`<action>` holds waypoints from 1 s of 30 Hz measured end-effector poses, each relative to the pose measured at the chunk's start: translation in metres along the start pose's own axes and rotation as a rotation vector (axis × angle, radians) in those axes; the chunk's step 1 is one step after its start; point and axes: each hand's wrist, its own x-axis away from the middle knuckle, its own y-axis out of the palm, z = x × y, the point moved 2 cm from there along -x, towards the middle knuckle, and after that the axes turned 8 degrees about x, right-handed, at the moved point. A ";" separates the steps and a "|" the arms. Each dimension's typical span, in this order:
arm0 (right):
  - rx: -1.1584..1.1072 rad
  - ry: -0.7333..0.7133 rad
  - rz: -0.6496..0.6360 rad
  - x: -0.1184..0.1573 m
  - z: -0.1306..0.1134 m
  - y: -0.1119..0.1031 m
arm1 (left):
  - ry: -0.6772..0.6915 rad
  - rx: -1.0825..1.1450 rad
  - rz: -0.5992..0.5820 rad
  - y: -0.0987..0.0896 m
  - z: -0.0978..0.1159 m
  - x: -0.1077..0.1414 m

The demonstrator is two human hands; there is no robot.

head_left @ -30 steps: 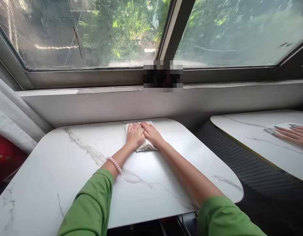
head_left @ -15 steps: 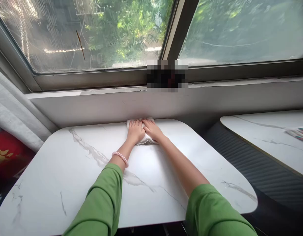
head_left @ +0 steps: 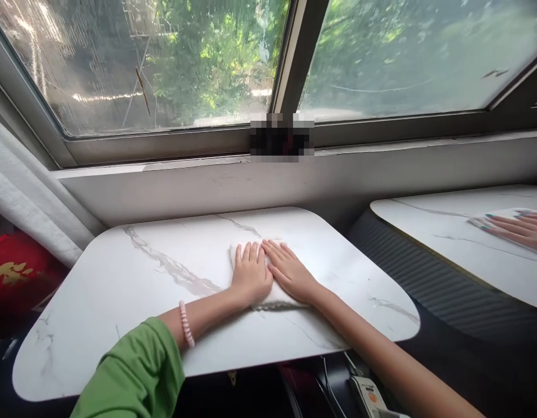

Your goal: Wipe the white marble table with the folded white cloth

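Note:
A white cloth (head_left: 277,299) lies folded on the white marble-patterned table (head_left: 103,290), right of the table's middle. My left hand (head_left: 253,277) presses flat on the left part of the cloth, fingers stretched forward; a pink bead bracelet (head_left: 186,324) circles that wrist. Beside it, my right hand (head_left: 292,273) also lies flat on the cloth, its fingertips close to those of the left. Neither hand is curled round the cloth. Part of it is hidden under the palms.
Behind the table runs a low wall (head_left: 172,194) under a window (head_left: 207,69). A white curtain (head_left: 24,180) and a red item (head_left: 20,264) are at left. On a second table (head_left: 407,217) at right, another person's hand (head_left: 514,229) rests on a cloth (head_left: 477,220).
Both my hands and the cloth have come back from the table's far edge towards me. The other person's hand shows further into view, and the camera has shifted.

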 end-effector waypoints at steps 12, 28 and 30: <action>0.054 -0.003 0.056 0.096 -0.042 -0.038 | 0.172 0.032 -0.161 -0.004 0.058 0.072; 0.002 0.088 -0.031 -0.024 0.045 0.004 | 0.073 0.037 0.007 0.013 0.005 -0.054; -0.019 0.091 -0.045 -0.055 0.057 0.009 | 0.015 0.037 0.050 0.014 -0.009 -0.078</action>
